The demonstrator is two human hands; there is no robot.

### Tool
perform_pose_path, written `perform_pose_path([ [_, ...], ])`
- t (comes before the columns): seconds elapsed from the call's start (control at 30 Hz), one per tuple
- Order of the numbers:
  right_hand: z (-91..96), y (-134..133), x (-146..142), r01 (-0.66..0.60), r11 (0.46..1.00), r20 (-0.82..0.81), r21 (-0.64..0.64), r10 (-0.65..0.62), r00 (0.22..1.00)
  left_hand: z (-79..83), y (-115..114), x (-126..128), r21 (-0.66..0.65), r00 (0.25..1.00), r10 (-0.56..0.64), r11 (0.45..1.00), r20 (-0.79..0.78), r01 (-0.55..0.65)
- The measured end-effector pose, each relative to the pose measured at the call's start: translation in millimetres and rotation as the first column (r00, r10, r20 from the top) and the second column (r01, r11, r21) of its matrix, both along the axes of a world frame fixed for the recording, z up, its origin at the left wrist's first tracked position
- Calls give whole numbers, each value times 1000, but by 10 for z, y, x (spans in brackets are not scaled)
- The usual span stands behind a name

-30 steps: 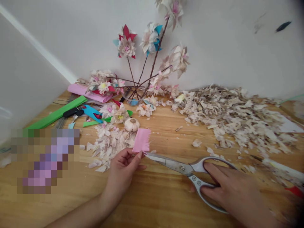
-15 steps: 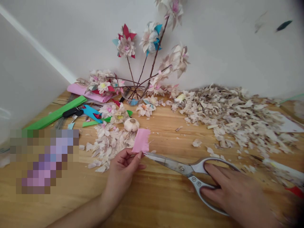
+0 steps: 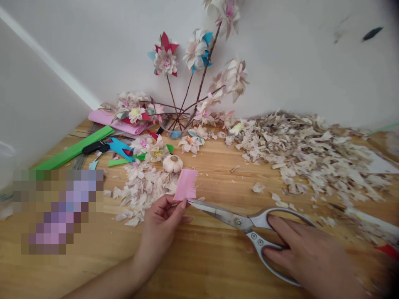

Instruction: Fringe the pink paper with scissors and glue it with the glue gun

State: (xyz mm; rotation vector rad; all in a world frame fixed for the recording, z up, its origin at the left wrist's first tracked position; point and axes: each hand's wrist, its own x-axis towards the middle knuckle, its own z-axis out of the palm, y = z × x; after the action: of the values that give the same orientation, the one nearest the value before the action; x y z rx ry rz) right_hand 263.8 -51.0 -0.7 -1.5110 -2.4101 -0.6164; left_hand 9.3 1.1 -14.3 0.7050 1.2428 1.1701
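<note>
Pinched between the thumb and fingers of my left hand [image 3: 165, 220] is a small piece of pink crepe paper [image 3: 185, 185], its right edge cut into a fringe. My right hand [image 3: 311, 253] has its fingers through the handles of a pair of metal scissors [image 3: 238, 222]. The blade tips lie at the lower right corner of the paper, close to my left thumb. The blades look nearly closed. Just behind the paper, a garlic bulb [image 3: 172, 163] sits beside a pile of pale petals [image 3: 149, 187].
Handmade flowers on twigs lean out of a clear bowl [image 3: 178, 132] against the wall. A heap of dry husks [image 3: 299, 145] spreads over the right side of the wooden table [image 3: 218, 265]. A green paper strip [image 3: 75, 148] and a pink paper roll [image 3: 116, 121] lie at left.
Almost nothing differs. The pink paper has shifted very slightly to the right, and the scissors have moved a touch at its lower corner.
</note>
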Motion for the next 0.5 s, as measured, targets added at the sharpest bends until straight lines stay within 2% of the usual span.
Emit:
perform_pose_path([
  [0.23,-46,-27,65,-31,999,28,-20,31,999,18,-6,16,-12,1000,17,1000,15,-17],
  [0.5,17,27,-18,-21,1000,-43,12,22,999,12,-21,7,-9,1000,16,1000,25,-16],
])
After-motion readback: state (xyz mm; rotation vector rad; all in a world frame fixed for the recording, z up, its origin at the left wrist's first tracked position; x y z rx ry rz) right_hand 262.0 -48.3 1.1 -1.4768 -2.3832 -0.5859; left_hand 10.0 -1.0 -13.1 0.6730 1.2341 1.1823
